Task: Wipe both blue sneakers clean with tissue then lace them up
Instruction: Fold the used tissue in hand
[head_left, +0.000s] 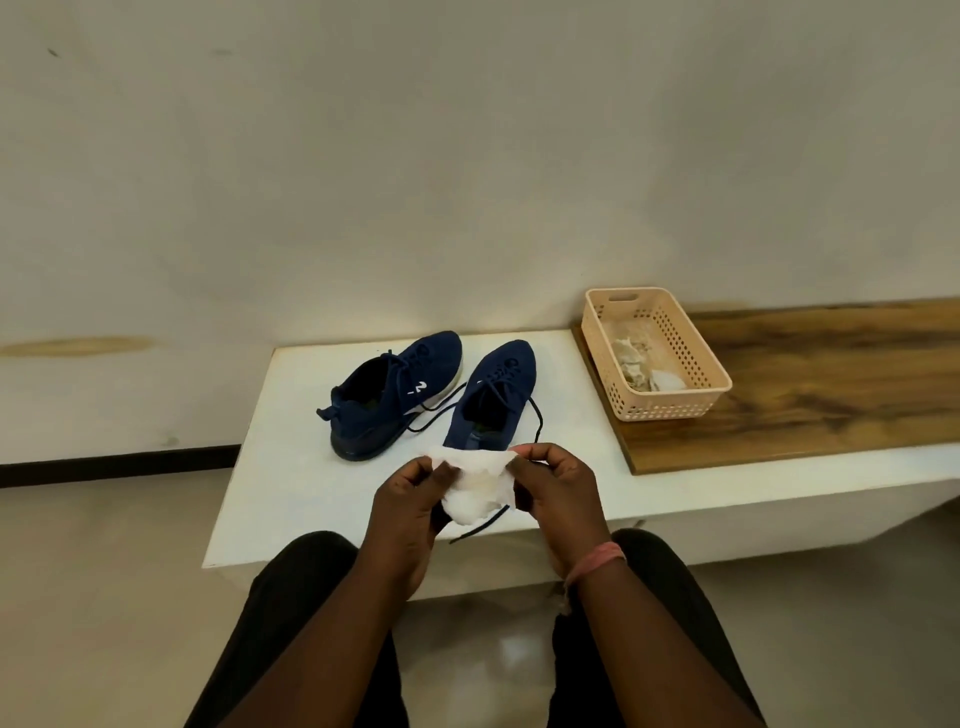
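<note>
1. White tissue (475, 480) is held stretched between both hands, in front of the near edge of the white table (291, 467). Thin, soft and light; likely tears if pulled hard or wet, so best bunched into a pad before wiping.
2. Left hand (410, 499) pinches the tissue's left edge with curled fingers; right hand (556, 488) pinches the right edge the same way. A pink band (597, 561) is worn on the right wrist.
3. Right blue sneaker (493, 395) stands just behind the tissue, toe pointing away, heel partly hidden by the tissue. Its dark laces (537, 415) are loose, and one end trails over the table's near edge.
4. Left blue sneaker (389, 400) sits beside it, tipped slightly on its side, opening seen. Laces appear threaded near the toe; tied or not cannot be told.
5. Handling judged: knit uppers soft and flexible, soles stiffer; shoes light. Best held at heel or sole while the upper is wiped.
6. Beige perforated basket (701, 400) rests on a wooden board (831, 395) to the right, well apart from the shoes, with crumpled tissue inside.
7. Wiping judged not yet begun with this tissue.
</note>
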